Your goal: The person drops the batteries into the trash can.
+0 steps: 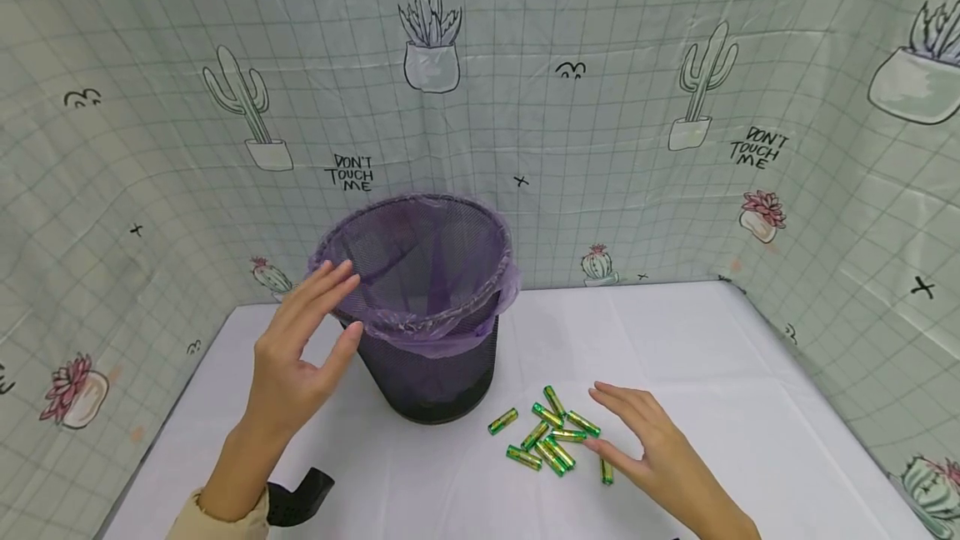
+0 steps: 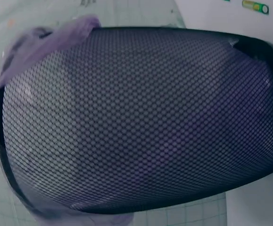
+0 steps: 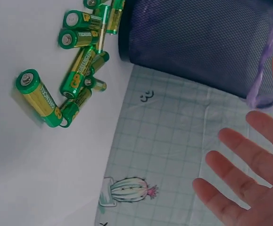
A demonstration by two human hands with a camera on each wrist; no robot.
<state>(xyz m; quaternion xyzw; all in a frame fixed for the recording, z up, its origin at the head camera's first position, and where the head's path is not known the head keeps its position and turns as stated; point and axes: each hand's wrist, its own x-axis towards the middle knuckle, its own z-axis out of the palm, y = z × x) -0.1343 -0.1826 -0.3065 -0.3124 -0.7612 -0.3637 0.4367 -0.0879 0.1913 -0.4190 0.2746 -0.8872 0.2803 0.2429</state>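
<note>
A black mesh waste bin (image 1: 442, 386) stands upright on the white table, lined with a purple bag (image 1: 442, 332) folded over its rim. In the head view my left hand (image 1: 296, 348) is raised at the bin's near left side, thumb and fingers spread, holding nothing. Several green and gold batteries (image 1: 523, 457) lie in a loose cluster to the right of the bin. My right hand (image 1: 660, 452) hovers at the right of that cluster, its extended fingers empty. From the right wrist, one battery (image 3: 39, 99) shows nearest, with the rest of the pile (image 3: 82, 66) beside the bin.
A black curved object (image 1: 300, 498) shows by the left wrist. The white tabletop (image 1: 637, 340) meets a hanging backdrop cloth (image 1: 480, 123) printed with grid lines and cacti, which encloses the back and both sides.
</note>
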